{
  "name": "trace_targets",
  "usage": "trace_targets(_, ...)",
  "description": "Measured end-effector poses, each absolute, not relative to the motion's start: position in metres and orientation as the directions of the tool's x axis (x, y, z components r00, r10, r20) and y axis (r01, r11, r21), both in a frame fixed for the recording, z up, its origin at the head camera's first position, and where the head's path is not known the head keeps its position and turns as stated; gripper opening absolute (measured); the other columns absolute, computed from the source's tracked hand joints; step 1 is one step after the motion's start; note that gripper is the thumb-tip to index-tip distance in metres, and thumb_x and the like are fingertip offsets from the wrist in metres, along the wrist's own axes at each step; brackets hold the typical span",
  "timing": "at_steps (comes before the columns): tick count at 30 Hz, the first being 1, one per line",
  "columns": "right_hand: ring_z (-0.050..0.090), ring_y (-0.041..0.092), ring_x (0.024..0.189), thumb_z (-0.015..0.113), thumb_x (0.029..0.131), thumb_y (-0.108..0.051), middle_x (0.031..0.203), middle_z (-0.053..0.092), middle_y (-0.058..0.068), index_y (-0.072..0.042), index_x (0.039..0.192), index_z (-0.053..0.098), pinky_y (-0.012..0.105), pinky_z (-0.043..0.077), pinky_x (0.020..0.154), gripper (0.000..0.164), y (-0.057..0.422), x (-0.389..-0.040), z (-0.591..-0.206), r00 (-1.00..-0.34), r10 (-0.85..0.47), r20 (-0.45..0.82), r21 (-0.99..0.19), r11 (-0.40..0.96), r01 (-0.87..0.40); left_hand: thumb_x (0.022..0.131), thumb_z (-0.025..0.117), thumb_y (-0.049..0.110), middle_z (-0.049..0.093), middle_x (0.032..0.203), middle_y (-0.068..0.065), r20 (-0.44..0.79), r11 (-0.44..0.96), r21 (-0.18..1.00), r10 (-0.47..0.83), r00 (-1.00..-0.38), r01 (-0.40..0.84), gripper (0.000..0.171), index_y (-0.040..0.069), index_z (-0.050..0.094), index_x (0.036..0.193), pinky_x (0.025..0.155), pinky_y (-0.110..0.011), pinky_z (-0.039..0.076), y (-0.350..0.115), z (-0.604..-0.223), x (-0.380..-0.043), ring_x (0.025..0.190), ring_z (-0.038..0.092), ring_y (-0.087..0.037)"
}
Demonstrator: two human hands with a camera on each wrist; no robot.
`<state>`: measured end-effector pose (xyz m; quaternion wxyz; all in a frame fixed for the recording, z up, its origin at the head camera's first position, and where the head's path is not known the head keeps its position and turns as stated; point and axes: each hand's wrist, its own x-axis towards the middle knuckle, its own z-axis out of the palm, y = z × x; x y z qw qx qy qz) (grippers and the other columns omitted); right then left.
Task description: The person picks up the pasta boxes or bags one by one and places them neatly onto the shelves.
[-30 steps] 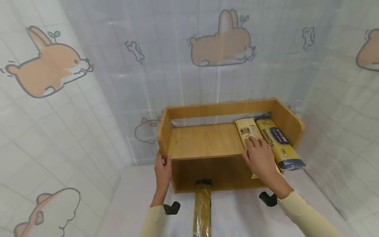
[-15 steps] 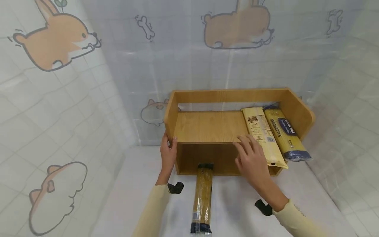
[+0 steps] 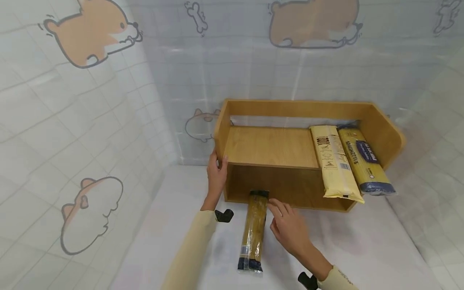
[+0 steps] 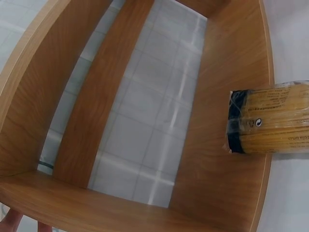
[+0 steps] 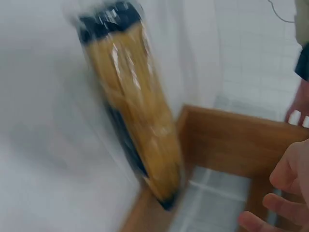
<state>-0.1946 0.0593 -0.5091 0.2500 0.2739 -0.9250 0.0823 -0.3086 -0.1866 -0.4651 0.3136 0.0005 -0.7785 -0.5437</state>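
My left hand (image 3: 216, 177) grips the left side panel of a two-level wooden shelf (image 3: 272, 147). Only its fingertips (image 4: 10, 222) show past the panel edge in the left wrist view. A clear-wrapped spaghetti pack (image 3: 254, 229) with dark ends lies in front, its far end resting at the lower compartment's front edge. Just right of that pack is my right hand (image 3: 290, 227), fingers loosely bent and holding nothing. In the right wrist view, a gap separates the hand from the pack (image 5: 135, 82).
On the upper level's right side, a cream noodle pack (image 3: 335, 161) lies beside a yellow spaghetti pack (image 3: 366, 157) with a blue label. Both overhang the front edge. Cartoon-printed sheeting (image 3: 253, 76) surrounds the white surface (image 3: 174, 189).
My right hand has left the cream pack on the upper level and come down and left beside the lower spaghetti pack. The left hand keeps its grip. The head view has tilted down.
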Motion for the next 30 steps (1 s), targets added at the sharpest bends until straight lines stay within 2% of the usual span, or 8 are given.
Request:
trace_targets(5, 0.059, 0.016, 0.084, 0.058, 0.079, -0.023, 0.126, 0.053, 0.001, -0.018, 0.123, 0.049, 0.03, 0.045, 0.059, 0.044, 0.048, -0.186, -0.536, -0.798, -0.429, 0.424, -0.061, 0.865, -0.498, 0.091, 0.049, 0.033, 0.046, 0.136, -0.008, 0.493, 0.419, 0.842, -0.34, -0.801, 0.34, 0.052, 0.016, 0.034, 0.138, 0.091, -0.043, 0.046, -0.182, -0.459, -0.315, 0.121, 0.048, -0.022)
trace_targets(11, 0.057, 0.013, 0.073, 0.049, 0.088, -0.039, 0.134, 0.043, 0.004, -0.024, 0.133, 0.038, 0.026, 0.037, 0.048, 0.049, 0.027, -0.166, -0.573, -0.875, -0.449, 0.182, -0.156, 0.865, -0.477, 0.091, 0.049, 0.033, 0.045, 0.136, -0.008, 0.482, 0.416, 0.848, -0.353, -0.802, 0.327, 0.053, 0.016, 0.032, 0.139, 0.091, -0.045, 0.046, -0.184, -0.46, -0.312, 0.122, 0.047, -0.022)
trace_targets(15, 0.055, 0.014, 0.076, 0.043, 0.09, -0.046, 0.138, 0.037, 0.004, -0.032, 0.137, 0.031, 0.03, 0.039, 0.052, 0.051, 0.017, -0.156, -0.589, -0.891, -0.454, 0.011, -0.263, 0.858, -0.441, 0.091, 0.049, 0.033, 0.046, 0.136, -0.009, 0.484, 0.427, 0.843, -0.339, -0.807, 0.327, 0.053, 0.015, 0.033, 0.139, 0.089, -0.045, 0.047, -0.186, -0.464, -0.307, 0.121, 0.048, -0.023)
trace_targets(18, 0.054, 0.016, 0.078, 0.041, 0.09, -0.048, 0.14, 0.035, 0.002, -0.035, 0.137, 0.028, 0.033, 0.04, 0.055, 0.051, 0.014, -0.156, -0.595, -0.879, -0.473, -0.063, -0.293, 0.85, -0.437, 0.091, 0.049, 0.032, 0.047, 0.135, -0.009, 0.49, 0.425, 0.842, -0.344, -0.801, 0.332, 0.052, 0.016, 0.033, 0.138, 0.088, -0.045, 0.047, -0.185, -0.464, -0.305, 0.119, 0.049, -0.023)
trace_targets(23, 0.053, 0.02, 0.079, 0.04, 0.09, -0.05, 0.143, 0.029, 0.002, -0.039, 0.138, 0.025, 0.036, 0.041, 0.055, 0.051, 0.008, -0.159, -0.601, -0.865, -0.493, -0.095, -0.285, 0.846, -0.45, 0.091, 0.049, 0.031, 0.047, 0.135, -0.008, 0.493, 0.423, 0.842, -0.349, -0.797, 0.335, 0.051, 0.017, 0.034, 0.138, 0.089, -0.045, 0.047, -0.186, -0.465, -0.308, 0.12, 0.049, -0.022)
trace_targets(30, 0.055, 0.03, 0.082, 0.042, 0.085, -0.058, 0.147, 0.026, 0.005, -0.047, 0.134, 0.028, 0.044, 0.044, 0.059, 0.052, -0.001, -0.159, -0.609, -0.885, -0.447, -0.13, -0.28, 0.873, -0.399, 0.091, 0.048, 0.035, 0.046, 0.135, -0.009, 0.483, 0.424, 0.846, -0.348, -0.803, 0.325, 0.053, 0.018, 0.032, 0.139, 0.089, -0.046, 0.047, -0.186, -0.469, -0.307, 0.12, 0.049, -0.023)
